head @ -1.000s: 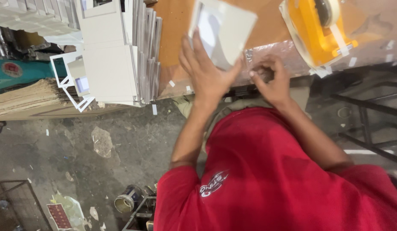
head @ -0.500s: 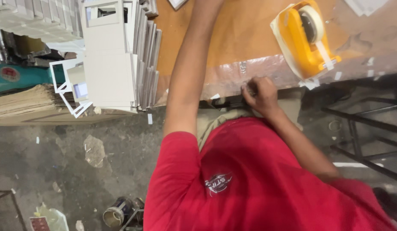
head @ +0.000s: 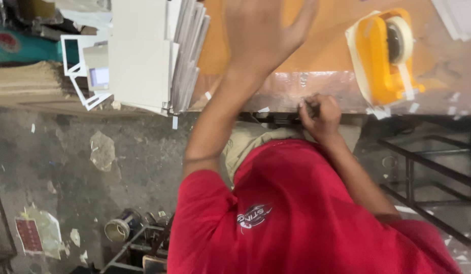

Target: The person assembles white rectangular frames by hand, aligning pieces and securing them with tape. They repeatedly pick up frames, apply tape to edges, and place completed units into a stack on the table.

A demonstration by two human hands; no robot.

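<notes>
Hands of a person in a red shirt (head: pixel 306 218) work at the near edge of an orange counter (head: pixel 327 50), seen from above. The left hand (head: pixel 263 38) is raised over the counter's middle, blurred, with its fingers spread wide and nothing in its grip. It hangs just to the right of a stack of white boards (head: pixel 144 56) that fills the counter's left end and juts past the near edge. The right hand (head: pixel 321 115) sits low against the near edge, where a shiny taped band (head: pixel 281 86) runs along the counter front. Its fingers are pressed together there around something small and dark, too small to tell what it is. A yellow tape dispenser (head: pixel 385 56) stands at the counter's right side, near the right hand but apart from it, with a pale roll of tape (head: pixel 400 38) mounted in its upper part. Small white scraps (head: pixel 413 107) cling to the near edge below the dispenser. More white sheets (head: pixel 461 18) show at the counter's far right corner. White frames (head: pixel 78 76) lean just to the left of the board stack, beside the counter's left end. Below, the grey floor (head: pixel 139 167) is littered with bits of paper, and a tin can (head: pixel 120 227) lies on it near the person's left side. Dark metal rails (head: pixel 428 167) cross under the counter's right end.
</notes>
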